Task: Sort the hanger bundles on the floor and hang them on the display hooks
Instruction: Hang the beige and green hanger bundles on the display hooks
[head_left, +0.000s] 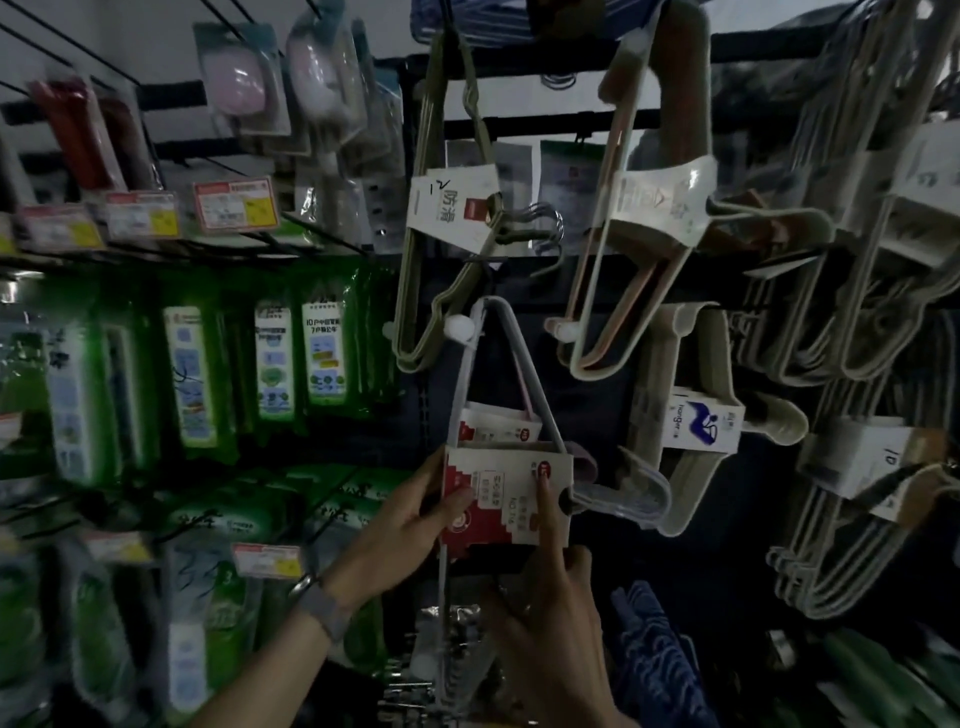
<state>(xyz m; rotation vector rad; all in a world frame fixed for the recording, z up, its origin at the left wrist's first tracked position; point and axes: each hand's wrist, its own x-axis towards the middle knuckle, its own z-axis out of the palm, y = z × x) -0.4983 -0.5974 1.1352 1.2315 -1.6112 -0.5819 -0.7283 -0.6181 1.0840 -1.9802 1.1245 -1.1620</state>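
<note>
A bundle of grey hangers (470, 364) with a red-and-white cardboard sleeve (511, 499) hangs low in the middle of the display, its top corner over a hook with a white ball tip (460, 327). My left hand (410, 525) grips the sleeve's left edge, thumb on its front. My right hand (545, 597) holds the sleeve from below, index finger pressed up against its front. A second sleeve of the same kind (498, 428) sits just behind.
Olive hangers (441, 270) hang at upper centre, beige and white bundles (639, 249) to the right, more at the far right (857, 291). Green packets (270, 358) and price tags (236, 203) fill the left shelves. Blue hangers (644, 634) lie lower right.
</note>
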